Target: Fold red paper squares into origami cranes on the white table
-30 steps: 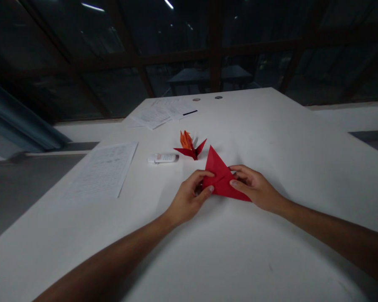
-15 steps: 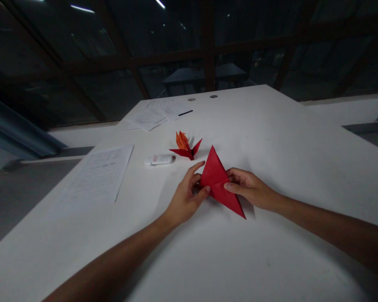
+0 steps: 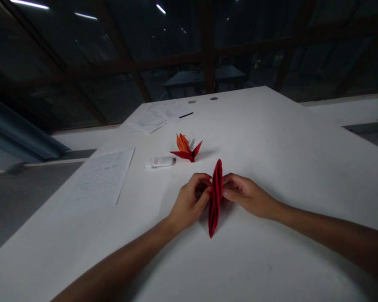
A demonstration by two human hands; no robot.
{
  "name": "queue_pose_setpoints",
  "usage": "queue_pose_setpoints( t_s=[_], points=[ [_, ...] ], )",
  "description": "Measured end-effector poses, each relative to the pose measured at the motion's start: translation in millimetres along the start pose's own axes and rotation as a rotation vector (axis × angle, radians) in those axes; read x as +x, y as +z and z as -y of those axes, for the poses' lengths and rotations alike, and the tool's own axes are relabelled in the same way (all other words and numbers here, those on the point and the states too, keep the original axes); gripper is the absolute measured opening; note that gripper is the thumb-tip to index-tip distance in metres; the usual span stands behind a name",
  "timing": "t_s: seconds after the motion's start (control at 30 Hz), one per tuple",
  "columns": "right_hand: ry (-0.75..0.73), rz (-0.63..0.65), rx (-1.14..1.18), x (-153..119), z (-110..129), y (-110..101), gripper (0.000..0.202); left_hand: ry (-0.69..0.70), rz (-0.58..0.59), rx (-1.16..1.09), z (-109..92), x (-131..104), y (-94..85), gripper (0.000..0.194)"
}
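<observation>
A folded piece of red origami paper (image 3: 216, 197) stands on edge between my hands, its layered folds turned toward me. My left hand (image 3: 192, 199) pinches it from the left with thumb and fingers. On the right side, my right hand (image 3: 247, 195) grips the same paper, fingertips against its face. Just beyond them on the table sits a finished origami piece (image 3: 186, 149) with orange petals and red pointed leaves. A white glue stick or tube (image 3: 160, 162) lies to its left; its exact kind is hard to read.
The white table (image 3: 290, 167) carries printed sheets (image 3: 99, 178) at the left and more papers (image 3: 157, 116) farther back, with a dark strip (image 3: 186, 115) on them. Two round discs (image 3: 213, 99) are near the far edge. Dark windows (image 3: 173, 33) stand behind.
The red paper has turned from showing its broad triangular face to standing edge-on, its folds now visible. Both hands have shifted slightly nearer to me with it.
</observation>
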State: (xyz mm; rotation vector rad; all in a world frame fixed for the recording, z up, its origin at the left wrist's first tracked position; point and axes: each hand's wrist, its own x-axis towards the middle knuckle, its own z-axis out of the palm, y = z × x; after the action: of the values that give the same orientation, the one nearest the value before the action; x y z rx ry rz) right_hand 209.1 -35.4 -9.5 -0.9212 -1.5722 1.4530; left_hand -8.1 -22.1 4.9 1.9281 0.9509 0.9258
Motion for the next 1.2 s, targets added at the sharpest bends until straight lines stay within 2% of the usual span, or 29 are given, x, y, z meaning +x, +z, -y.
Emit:
queue_pose_setpoints(
  t_s=[0.23,0.4,0.6,0.73,0.83,0.97,1.07,1.2],
  points=[
    [0.001,-0.006,-0.029,0,5,3,0.027,0.047,0.071,-0.043,0,-3,-4.4,0.022],
    [-0.02,-0.007,-0.006,0,9,6,0.029,0.039,0.077,-0.025,2,-3,-3.3,0.027],
    [0.023,-0.126,-0.108,-1,11,15,0.045,0.093,0.0,0.096,2,-7,2.2,0.025],
    [-0.022,-0.197,-0.204,-2,10,20,0.032,0.116,-0.095,0.13,3,-10,8.1,0.037],
    [-0.074,-0.24,-0.341,-3,12,18,0.02,0.149,-0.188,0.137,3,-8,9.8,0.043],
    [-0.095,-0.288,-0.629,-3,16,12,0.021,0.22,-0.275,0.216,4,-4,6.9,0.045],
    [-0.089,-0.278,-0.834,-4,19,11,0.025,0.272,-0.277,0.288,3,-1,5.0,0.039],
    [-0.066,-0.213,-0.934,-6,22,16,0.033,0.267,-0.212,0.332,0,-1,7.9,0.02]
  ],
)
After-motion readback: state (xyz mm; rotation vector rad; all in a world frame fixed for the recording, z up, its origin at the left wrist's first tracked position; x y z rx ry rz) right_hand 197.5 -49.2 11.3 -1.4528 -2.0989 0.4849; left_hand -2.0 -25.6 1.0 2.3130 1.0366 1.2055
